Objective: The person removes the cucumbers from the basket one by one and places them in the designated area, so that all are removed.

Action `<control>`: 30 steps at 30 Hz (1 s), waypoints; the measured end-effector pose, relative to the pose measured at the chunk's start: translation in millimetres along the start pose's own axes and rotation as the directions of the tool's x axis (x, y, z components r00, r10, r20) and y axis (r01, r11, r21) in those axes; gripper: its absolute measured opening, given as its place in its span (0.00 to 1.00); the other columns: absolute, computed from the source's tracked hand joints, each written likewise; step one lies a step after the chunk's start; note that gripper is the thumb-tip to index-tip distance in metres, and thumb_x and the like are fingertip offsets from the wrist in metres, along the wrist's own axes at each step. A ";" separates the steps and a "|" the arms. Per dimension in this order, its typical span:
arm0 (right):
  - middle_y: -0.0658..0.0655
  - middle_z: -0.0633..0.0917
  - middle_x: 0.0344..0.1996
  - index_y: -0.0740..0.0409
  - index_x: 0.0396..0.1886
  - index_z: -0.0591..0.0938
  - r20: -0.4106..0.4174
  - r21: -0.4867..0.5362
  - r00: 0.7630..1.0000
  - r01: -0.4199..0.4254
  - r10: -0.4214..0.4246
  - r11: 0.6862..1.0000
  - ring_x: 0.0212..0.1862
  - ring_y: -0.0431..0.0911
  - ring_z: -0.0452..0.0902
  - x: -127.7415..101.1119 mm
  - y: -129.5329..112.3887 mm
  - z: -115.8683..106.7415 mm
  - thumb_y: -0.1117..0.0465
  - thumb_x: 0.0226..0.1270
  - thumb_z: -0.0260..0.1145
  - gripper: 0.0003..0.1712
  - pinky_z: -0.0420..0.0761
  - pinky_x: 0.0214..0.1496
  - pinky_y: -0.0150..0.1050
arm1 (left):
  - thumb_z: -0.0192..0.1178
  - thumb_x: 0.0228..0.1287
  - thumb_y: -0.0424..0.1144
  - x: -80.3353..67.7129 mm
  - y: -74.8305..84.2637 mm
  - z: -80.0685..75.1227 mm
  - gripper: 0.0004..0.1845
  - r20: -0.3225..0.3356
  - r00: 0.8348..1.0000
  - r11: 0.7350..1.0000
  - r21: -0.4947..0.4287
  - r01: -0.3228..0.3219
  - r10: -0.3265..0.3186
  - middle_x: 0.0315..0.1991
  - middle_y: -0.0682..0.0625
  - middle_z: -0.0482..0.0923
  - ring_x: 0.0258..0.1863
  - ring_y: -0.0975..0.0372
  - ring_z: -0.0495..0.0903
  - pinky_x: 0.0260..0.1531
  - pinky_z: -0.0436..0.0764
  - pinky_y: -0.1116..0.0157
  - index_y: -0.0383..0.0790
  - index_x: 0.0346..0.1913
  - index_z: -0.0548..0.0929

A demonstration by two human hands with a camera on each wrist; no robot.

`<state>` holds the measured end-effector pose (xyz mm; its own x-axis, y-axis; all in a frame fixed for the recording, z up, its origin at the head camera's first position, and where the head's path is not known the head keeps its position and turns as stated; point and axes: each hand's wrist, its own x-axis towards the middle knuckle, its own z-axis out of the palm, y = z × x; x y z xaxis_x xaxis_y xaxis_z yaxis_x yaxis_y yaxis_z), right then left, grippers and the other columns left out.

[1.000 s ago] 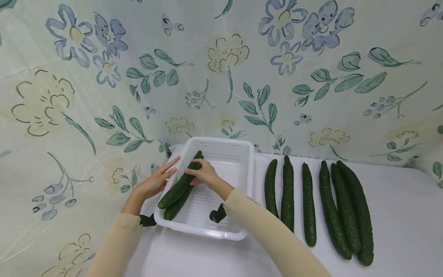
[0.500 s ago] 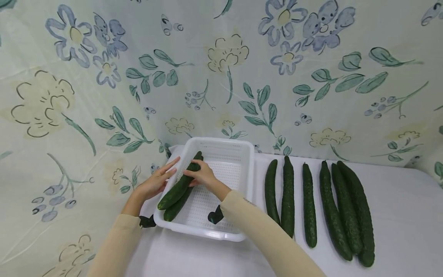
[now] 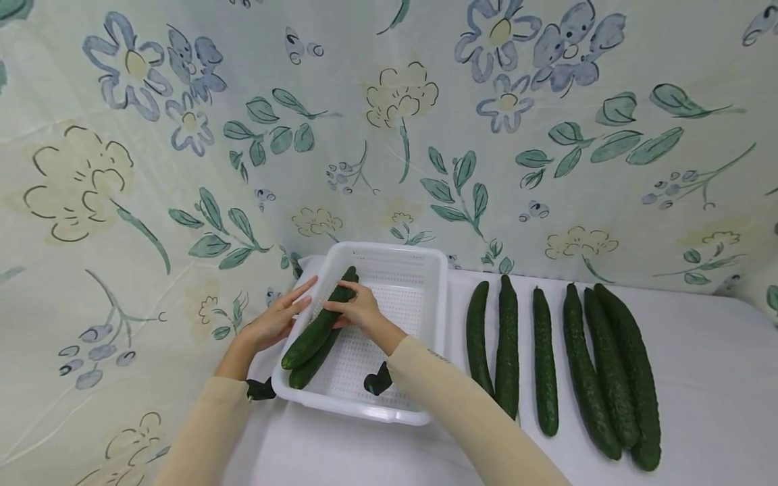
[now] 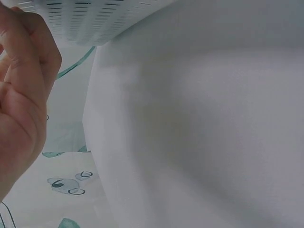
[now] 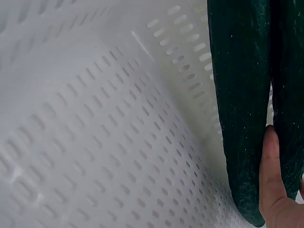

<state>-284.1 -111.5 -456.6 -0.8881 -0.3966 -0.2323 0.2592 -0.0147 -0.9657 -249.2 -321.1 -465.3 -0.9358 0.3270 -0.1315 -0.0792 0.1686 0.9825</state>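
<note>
Two dark green cucumbers lie slanted along the left side of a white perforated basket. My right hand reaches into the basket and grips the upper cucumber between thumb and fingers near its far half. Just beneath and to its right is the lower cucumber. In the right wrist view a finger lies in the gap between both cucumbers. At the basket's left rim is my left hand, its fingers extended along the outside. The left wrist view shows that hand beside the slotted basket wall.
Several more cucumbers lie lengthwise in a row on the white tablecloth right of the basket; my right sleeve covers part of the nearest ones. A floral curtain hangs close behind and to the left.
My right hand and forearm have shifted very slightly to the left, with the grip on the upper cucumber kept. The left hand, basket and cucumbers stay practically in place.
</note>
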 end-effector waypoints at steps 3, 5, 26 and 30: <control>0.62 0.78 0.29 0.51 0.64 0.69 -0.017 0.028 1.000 0.000 0.001 1.000 0.26 0.60 0.81 -0.4 -0.5 -0.8 0.62 0.49 0.74 0.40 0.80 0.34 0.50 | 0.42 0.72 0.48 -1.0 3.0 1.7 0.27 0.007 1.000 1.000 0.009 0.001 -0.001 0.71 0.48 0.46 0.61 0.47 0.61 0.48 0.73 0.50 0.64 0.71 0.50; 0.62 0.77 0.29 0.50 0.64 0.70 -0.029 0.043 1.000 0.004 -0.003 0.999 0.24 0.58 0.81 -0.8 -1.1 -1.3 0.63 0.48 0.74 0.40 0.80 0.33 0.50 | 0.42 0.72 0.47 -2.5 7.0 3.7 0.28 0.011 1.000 1.000 0.004 0.008 -0.008 0.70 0.47 0.47 0.61 0.46 0.61 0.48 0.73 0.50 0.63 0.71 0.50; 0.66 0.77 0.37 0.40 0.60 0.74 -0.017 0.190 0.996 -0.078 0.083 0.979 0.21 0.52 0.80 -19.7 -41.1 -14.9 0.69 0.47 0.74 0.39 0.79 0.35 0.51 | 0.41 0.74 0.42 -10.6 24.7 10.1 0.28 0.047 0.999 0.999 -0.033 0.003 -0.002 0.67 0.40 0.54 0.56 0.50 0.68 0.45 0.75 0.50 0.55 0.73 0.48; 0.65 0.79 0.40 0.40 0.62 0.72 0.030 0.212 0.997 -0.079 0.075 0.974 0.23 0.51 0.81 -27.1 -51.9 -19.3 0.70 0.48 0.73 0.40 0.80 0.35 0.49 | 0.40 0.74 0.43 -11.3 24.7 9.0 0.28 0.059 0.998 0.999 -0.051 0.013 -0.010 0.67 0.41 0.54 0.53 0.52 0.71 0.43 0.76 0.51 0.57 0.73 0.47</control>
<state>-280.8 -82.2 -402.4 -0.8544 -0.4243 -0.3000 0.4033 -0.1773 -0.8977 -237.4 -312.2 -440.8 -0.9130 0.3798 -0.1491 -0.1090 0.1251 0.9861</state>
